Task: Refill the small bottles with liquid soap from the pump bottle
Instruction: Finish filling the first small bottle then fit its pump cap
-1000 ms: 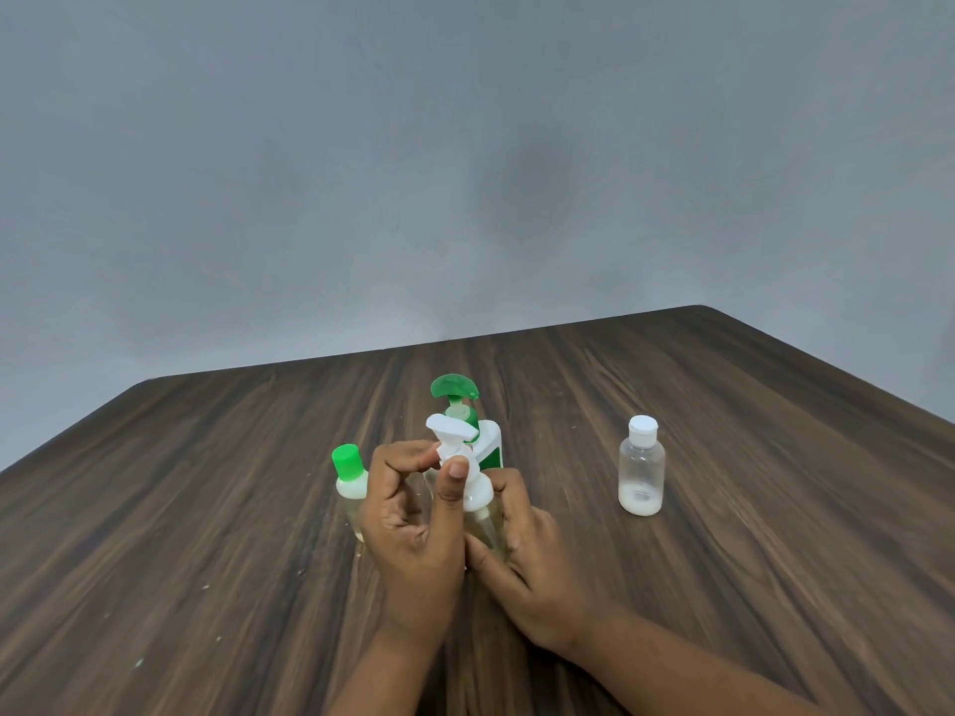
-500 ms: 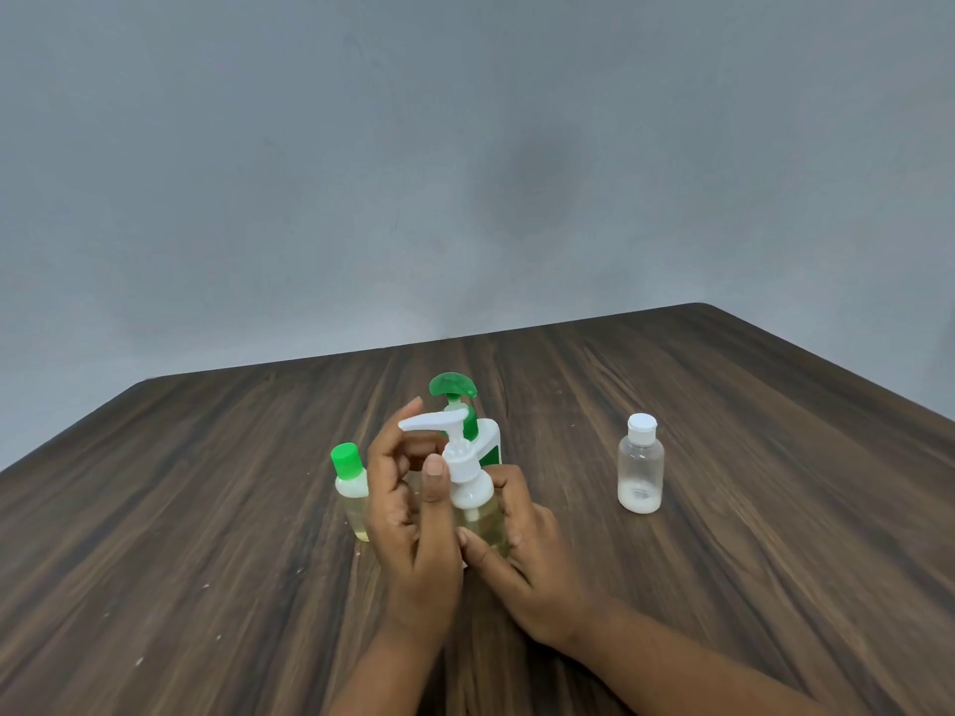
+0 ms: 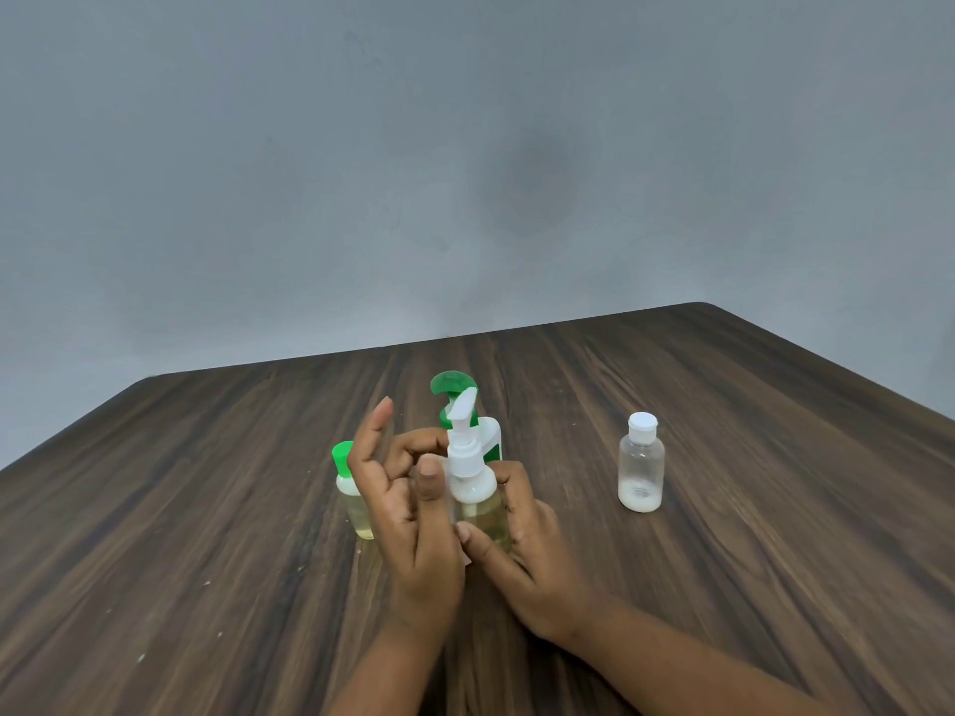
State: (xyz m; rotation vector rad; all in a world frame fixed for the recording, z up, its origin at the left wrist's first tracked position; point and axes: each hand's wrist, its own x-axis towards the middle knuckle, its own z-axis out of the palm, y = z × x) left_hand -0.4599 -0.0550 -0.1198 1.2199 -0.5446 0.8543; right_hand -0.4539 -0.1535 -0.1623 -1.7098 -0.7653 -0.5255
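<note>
A clear pump bottle [image 3: 483, 514] with yellowish soap and a white pump head [image 3: 462, 426] stands on the table in front of me. My right hand [image 3: 522, 555] wraps its body from the right. My left hand [image 3: 408, 514] is at the pump's collar, thumb and curled fingers against it, index finger raised. A small bottle with a green cap [image 3: 347, 483] stands just left of my left hand, partly hidden by it. A small clear bottle with a white cap [image 3: 641, 470], with a little whitish liquid at the bottom, stands apart at the right.
A second pump bottle, white with a green pump head [image 3: 448, 385], stands right behind the one I hold. Everything sits on a dark wooden table [image 3: 206, 509] that ends at a grey wall.
The white pump head has turned: its nozzle pointed left before and now points away from me. My left index finger has lifted off. The right hand has stayed on the bottle.
</note>
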